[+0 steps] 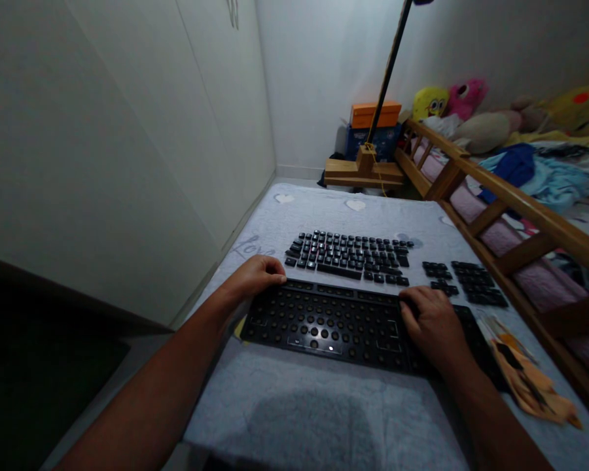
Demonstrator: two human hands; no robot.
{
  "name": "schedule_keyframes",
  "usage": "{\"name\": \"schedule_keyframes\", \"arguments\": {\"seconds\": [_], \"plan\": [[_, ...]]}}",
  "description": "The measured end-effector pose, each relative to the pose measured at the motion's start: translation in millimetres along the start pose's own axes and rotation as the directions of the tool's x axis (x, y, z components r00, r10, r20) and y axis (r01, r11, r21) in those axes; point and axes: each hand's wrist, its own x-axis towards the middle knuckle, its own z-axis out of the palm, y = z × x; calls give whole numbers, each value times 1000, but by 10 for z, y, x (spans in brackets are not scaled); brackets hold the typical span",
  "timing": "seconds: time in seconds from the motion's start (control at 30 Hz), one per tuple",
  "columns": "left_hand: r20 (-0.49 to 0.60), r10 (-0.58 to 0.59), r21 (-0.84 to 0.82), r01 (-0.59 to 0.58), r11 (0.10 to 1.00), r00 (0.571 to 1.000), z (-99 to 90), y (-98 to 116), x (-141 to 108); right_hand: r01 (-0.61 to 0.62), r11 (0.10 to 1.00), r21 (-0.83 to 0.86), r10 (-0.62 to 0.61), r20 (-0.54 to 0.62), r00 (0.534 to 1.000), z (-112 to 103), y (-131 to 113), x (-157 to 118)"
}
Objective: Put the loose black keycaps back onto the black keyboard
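Note:
A black keyboard base [319, 327] stripped of its keycaps lies on the cloth-covered table. My left hand [261, 273] pinches its far left corner, thumb and fingers pressed together. My right hand [432, 320] rests over the right part of the base, its fingers curled at the far edge and covering some of the key sockets. Just beyond the base, loose black keycaps [346, 254] are laid out in rows in keyboard order. Smaller groups of keycaps [477, 282] sit to the right, past my right hand.
An orange cloth [535, 386] with a dark-handled tool on it lies at the table's right edge. The patterned tablecloth [294, 405] spreads under everything. A wooden bed rail [530, 196] runs along the right, a white cabinet [127, 144] along the left. A wooden stand [366, 167] is behind.

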Motion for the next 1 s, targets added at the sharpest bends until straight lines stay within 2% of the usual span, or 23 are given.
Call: {"name": "schedule_keyframes", "arguments": {"seconds": [0.2, 0.4, 0.63, 0.9, 1.0], "plan": [[-32, 53, -36, -54, 998, 998, -3, -25, 32, 3, 1000, 4, -3, 3, 1000, 4, 14, 0], [54, 18, -45, -15, 999, 998, -14, -30, 0, 2, 1000, 13, -2, -6, 1000, -3, 8, 10], [-5, 28, 18, -28, 999, 1000, 19, -48, 1, 8, 1000, 3, -8, -5, 1000, 2, 4, 10], [24, 43, 13, -43, 999, 999, 14, -46, -20, 17, 1000, -2, -17, -20, 1000, 15, 19, 2], [1, 73, 35, -73, 997, 997, 4, -51, -39, 16, 1000, 2, -16, -13, 1000, 14, 21, 0]]}}
